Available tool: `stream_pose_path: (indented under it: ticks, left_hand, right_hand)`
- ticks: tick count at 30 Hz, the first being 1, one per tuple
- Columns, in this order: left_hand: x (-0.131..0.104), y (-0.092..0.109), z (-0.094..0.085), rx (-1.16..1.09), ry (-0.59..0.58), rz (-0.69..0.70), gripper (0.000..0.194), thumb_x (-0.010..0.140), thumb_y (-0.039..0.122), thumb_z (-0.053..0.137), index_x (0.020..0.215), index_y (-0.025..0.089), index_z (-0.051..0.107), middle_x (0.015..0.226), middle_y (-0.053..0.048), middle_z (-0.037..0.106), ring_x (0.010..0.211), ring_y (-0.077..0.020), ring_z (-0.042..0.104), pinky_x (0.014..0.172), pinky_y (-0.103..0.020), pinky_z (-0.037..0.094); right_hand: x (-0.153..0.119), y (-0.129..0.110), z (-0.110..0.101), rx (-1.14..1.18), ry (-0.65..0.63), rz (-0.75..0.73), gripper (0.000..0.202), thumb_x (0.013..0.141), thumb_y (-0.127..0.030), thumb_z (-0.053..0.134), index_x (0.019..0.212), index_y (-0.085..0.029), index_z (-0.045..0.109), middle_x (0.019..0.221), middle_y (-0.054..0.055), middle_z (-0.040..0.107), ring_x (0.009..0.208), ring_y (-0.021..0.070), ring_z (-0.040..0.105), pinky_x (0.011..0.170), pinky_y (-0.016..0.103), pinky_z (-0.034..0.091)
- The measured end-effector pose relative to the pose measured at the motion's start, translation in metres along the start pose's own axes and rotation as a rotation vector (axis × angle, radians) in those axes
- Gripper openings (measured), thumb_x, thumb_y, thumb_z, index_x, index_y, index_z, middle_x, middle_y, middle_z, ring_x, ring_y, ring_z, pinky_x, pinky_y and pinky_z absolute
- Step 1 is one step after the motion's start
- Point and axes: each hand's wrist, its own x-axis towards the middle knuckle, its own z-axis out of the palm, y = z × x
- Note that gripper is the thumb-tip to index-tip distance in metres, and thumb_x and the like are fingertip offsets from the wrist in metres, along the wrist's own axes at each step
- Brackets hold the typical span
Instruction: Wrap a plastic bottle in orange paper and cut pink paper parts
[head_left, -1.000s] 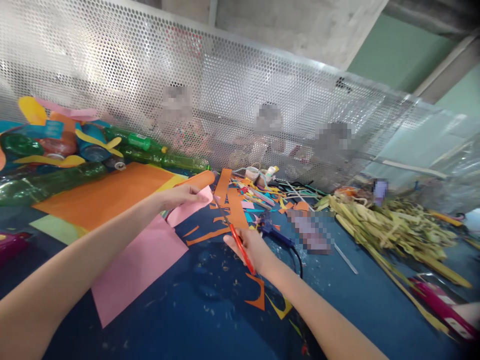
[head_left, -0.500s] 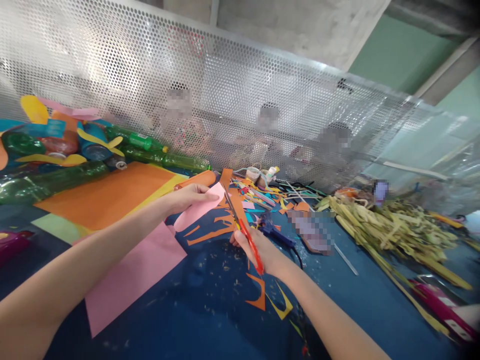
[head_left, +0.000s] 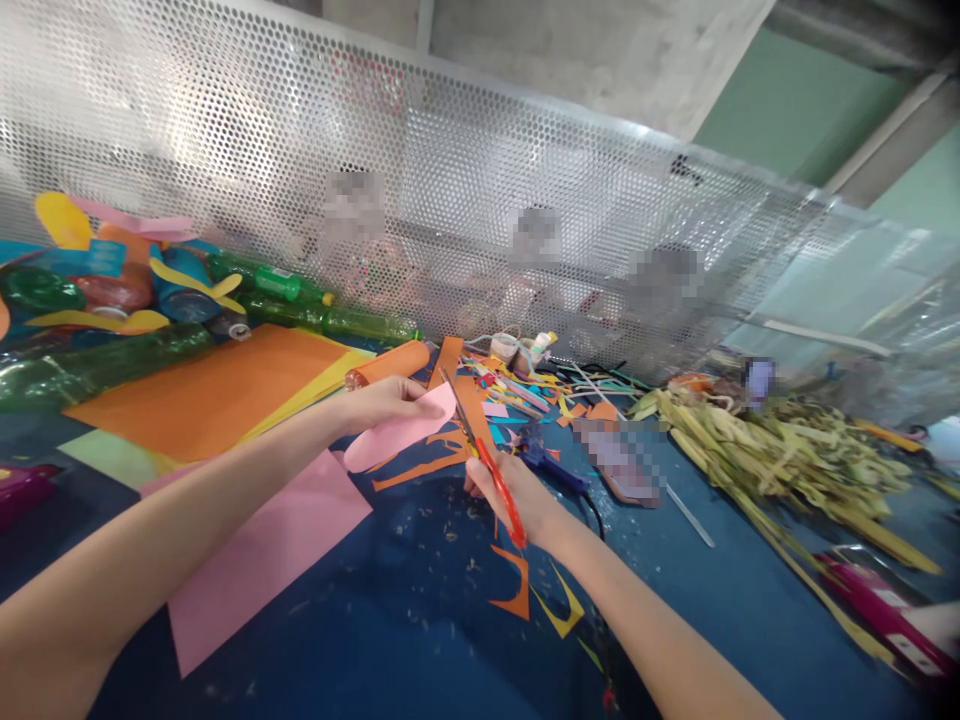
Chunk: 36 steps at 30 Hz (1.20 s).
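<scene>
Between the thumb and fingers of my left hand (head_left: 386,402) is a rounded piece of pink paper (head_left: 401,430). My right hand (head_left: 517,495) grips a pair of scissors (head_left: 495,470) with red handles, its blades pointing up and away beside the right edge of the pink piece. Whether the blades touch the paper I cannot tell. A larger pink sheet (head_left: 270,560) lies on the blue table under my left forearm. Orange paper offcuts (head_left: 427,464) are spread behind and below my hands, and a blue glue gun (head_left: 555,465) lies just beyond my right hand.
Plastic bottles (head_left: 112,365) and orange sheets (head_left: 202,385) occupy the left. A pile of dry husks (head_left: 787,460) and a phone-like object (head_left: 619,462) are to the right. Behind the table stands a perforated metal screen (head_left: 450,190), with people visible through it. A cable (head_left: 600,520) runs near my right forearm.
The pink piece has turned and shifted slightly right in my left hand, its tip now rounded beside the blades. My right hand with the scissors has barely moved.
</scene>
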Motion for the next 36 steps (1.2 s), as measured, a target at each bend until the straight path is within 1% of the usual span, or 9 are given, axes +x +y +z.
stream_pose_path:
  ticks: [4, 6, 11, 18, 23, 26, 29, 31, 36]
  left_hand:
    - [-0.002, 0.003, 0.001, 0.003, -0.009, -0.005, 0.027, 0.065, 0.039, 0.070, 0.051, 0.019, 0.058, 0.044, 0.002, 0.044, 0.043, -0.0121, 0.043, 0.041, -0.027, 0.023]
    - [-0.002, 0.004, 0.002, 0.001, -0.004, -0.015, 0.026, 0.065, 0.039, 0.070, 0.051, 0.019, 0.059, 0.045, 0.001, 0.045, 0.044, -0.0130, 0.045, 0.042, -0.027, 0.024]
    - [-0.003, 0.008, 0.005, -0.025, -0.010, 0.014, 0.026, 0.065, 0.038, 0.069, 0.051, 0.018, 0.059, 0.045, 0.002, 0.044, 0.045, -0.0117, 0.042, 0.042, -0.026, 0.024]
    - [-0.004, 0.016, 0.002, 0.071, -0.077, -0.031, 0.030, 0.069, 0.040, 0.066, 0.052, 0.016, 0.057, 0.046, 0.005, 0.035, 0.042, -0.0063, 0.021, 0.043, -0.026, 0.013]
    - [0.001, 0.002, -0.009, 0.173, -0.114, -0.006, 0.026, 0.070, 0.042, 0.064, 0.065, 0.017, 0.067, 0.057, 0.003, 0.051, 0.051, -0.0096, 0.039, 0.049, -0.024, 0.023]
    - [0.004, -0.006, -0.013, 0.160, -0.111, 0.011, 0.021, 0.068, 0.038, 0.066, 0.068, 0.018, 0.070, 0.059, 0.001, 0.057, 0.054, -0.0116, 0.044, 0.051, -0.024, 0.026]
    - [0.004, -0.008, -0.015, 0.127, -0.085, 0.008, 0.017, 0.063, 0.035, 0.069, 0.063, 0.018, 0.071, 0.055, 0.001, 0.058, 0.051, -0.0122, 0.046, 0.049, -0.024, 0.027]
    - [0.003, -0.007, -0.016, 0.111, -0.100, -0.006, 0.015, 0.062, 0.033, 0.070, 0.065, 0.019, 0.072, 0.057, 0.001, 0.061, 0.051, -0.0132, 0.049, 0.049, -0.024, 0.030]
    - [0.003, -0.008, -0.021, 0.030, -0.108, -0.031, 0.020, 0.059, 0.033, 0.074, 0.074, 0.020, 0.074, 0.073, -0.003, 0.070, 0.058, -0.0174, 0.060, 0.052, -0.024, 0.039]
  right_hand:
    - [0.002, -0.003, 0.000, 0.005, -0.072, -0.005, 0.037, 0.092, -0.044, 0.039, 0.081, -0.014, 0.057, 0.066, 0.000, 0.058, 0.056, 0.0104, 0.055, 0.056, 0.024, 0.045]
    - [0.003, -0.004, 0.000, 0.004, -0.081, -0.010, 0.043, 0.092, -0.049, 0.033, 0.073, -0.017, 0.053, 0.057, -0.001, 0.053, 0.052, 0.0117, 0.053, 0.053, 0.024, 0.041]
    - [0.003, -0.007, -0.002, -0.003, -0.086, -0.012, 0.044, 0.090, -0.055, 0.030, 0.069, -0.020, 0.046, 0.055, 0.000, 0.050, 0.052, 0.0138, 0.053, 0.053, 0.024, 0.037]
    - [0.004, -0.009, -0.005, -0.037, -0.105, -0.024, 0.046, 0.090, -0.056, 0.030, 0.067, -0.019, 0.046, 0.056, -0.001, 0.048, 0.054, 0.0124, 0.050, 0.055, 0.024, 0.035]
    - [0.005, -0.004, -0.005, -0.054, -0.114, -0.016, 0.048, 0.090, -0.055, 0.034, 0.064, -0.017, 0.049, 0.054, -0.001, 0.048, 0.052, 0.0110, 0.048, 0.053, 0.023, 0.035]
    - [0.006, 0.002, -0.002, -0.041, -0.124, -0.011, 0.041, 0.090, -0.047, 0.041, 0.073, -0.014, 0.056, 0.062, -0.001, 0.054, 0.055, 0.0096, 0.052, 0.055, 0.023, 0.042]
    - [0.004, 0.007, -0.002, -0.013, -0.122, -0.019, 0.027, 0.089, -0.037, 0.050, 0.097, -0.013, 0.059, 0.089, 0.002, 0.061, 0.073, 0.0126, 0.060, 0.066, 0.029, 0.050]
    - [0.003, 0.010, -0.003, 0.010, -0.114, -0.029, 0.028, 0.089, -0.034, 0.052, 0.108, -0.014, 0.056, 0.104, 0.005, 0.060, 0.087, 0.0167, 0.060, 0.074, 0.034, 0.051]
    - [0.002, 0.013, -0.005, 0.063, -0.081, -0.043, 0.029, 0.088, -0.032, 0.053, 0.113, -0.016, 0.055, 0.112, 0.006, 0.057, 0.095, 0.0190, 0.059, 0.079, 0.037, 0.051]
